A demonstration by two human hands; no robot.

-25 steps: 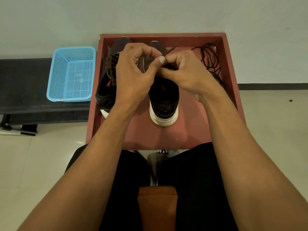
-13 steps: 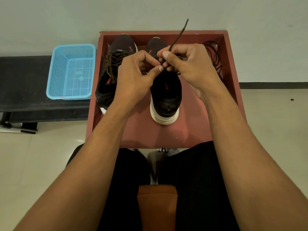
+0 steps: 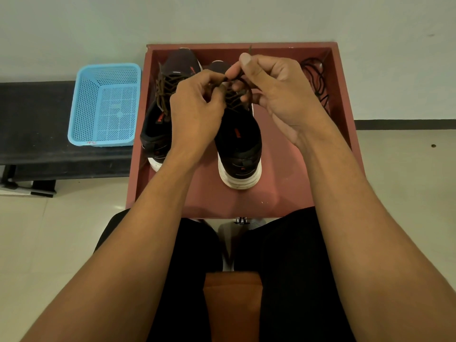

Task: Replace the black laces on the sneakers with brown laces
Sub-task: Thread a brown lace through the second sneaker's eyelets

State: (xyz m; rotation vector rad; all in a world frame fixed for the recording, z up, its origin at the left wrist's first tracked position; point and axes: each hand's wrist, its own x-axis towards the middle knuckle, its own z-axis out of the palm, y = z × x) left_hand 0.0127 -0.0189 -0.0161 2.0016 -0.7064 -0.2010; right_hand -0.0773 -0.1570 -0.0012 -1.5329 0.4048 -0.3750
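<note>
Two black sneakers stand in a reddish tray [image 3: 291, 188], heels toward me. The left sneaker [image 3: 158, 129] is laced with a brown lace. Over the right sneaker [image 3: 238, 144] both my hands work a brown lace [image 3: 243, 83]. My left hand [image 3: 195, 112] pinches one part of the lace above the eyelets. My right hand [image 3: 278, 95] pinches the other part, which curves in a loop between the hands; its tip sticks up past my thumb. The shoe's tongue is mostly hidden by my fingers. A pile of black laces [image 3: 318, 80] lies in the tray's back right corner.
A light blue plastic basket [image 3: 106, 104] sits on a dark bench [image 3: 32, 124] left of the tray. A pale wall rises behind the tray. My knees in dark trousers and a brown stool seat [image 3: 232, 304] are below the tray. Tiled floor lies on both sides.
The lace end that stood high above my right hand has come down into a loop between the hands. My right hand has turned, thumb now up; both hands stay over the right sneaker.
</note>
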